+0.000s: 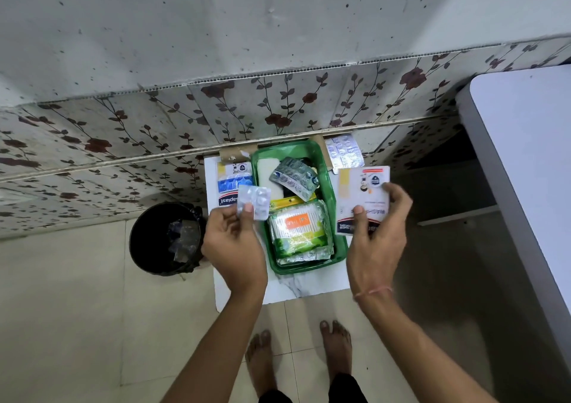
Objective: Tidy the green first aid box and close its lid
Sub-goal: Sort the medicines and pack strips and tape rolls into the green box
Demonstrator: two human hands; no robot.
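The green first aid box [335, 205] stands open on a small white marble-look table [296, 288]. Inside lie a cotton swab pack [298, 228], a yellow packet, a white item and a crumpled blister strip [293, 177]. My left hand [234, 245] pinches a small silver pill blister [255, 200] just left of the box. My right hand [377, 232] holds a white plaster carton [361, 198] to the right of the box. I cannot pick out the lid.
A second plaster carton [233, 185] lies on the table left of the box. A silver blister sheet [344, 151] and cardboard tubes [236, 153] sit by the floral wall. A black bin [167, 239] stands on the floor at left, a white table [525, 161] at right.
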